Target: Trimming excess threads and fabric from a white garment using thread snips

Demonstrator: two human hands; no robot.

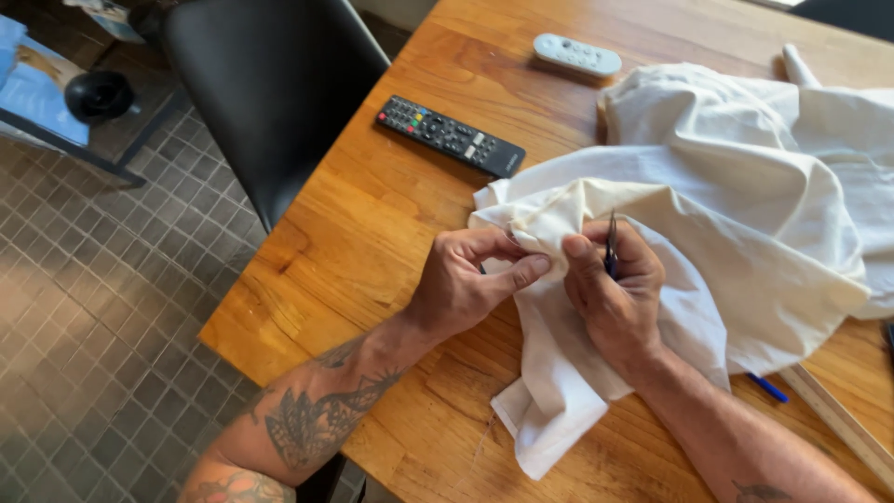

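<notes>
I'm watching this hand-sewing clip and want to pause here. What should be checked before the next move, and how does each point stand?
1. Left hand pinches the cream fabric fold: ok.
2. Right hand grips the small dark tool: ok.
3. Tool tip clear of the left fingers: cannot tell, tip hidden.
4. Fabric supported on the wooden table: ok.
5. Black remote and grey remote lie apart from the fabric: ok.
</notes>
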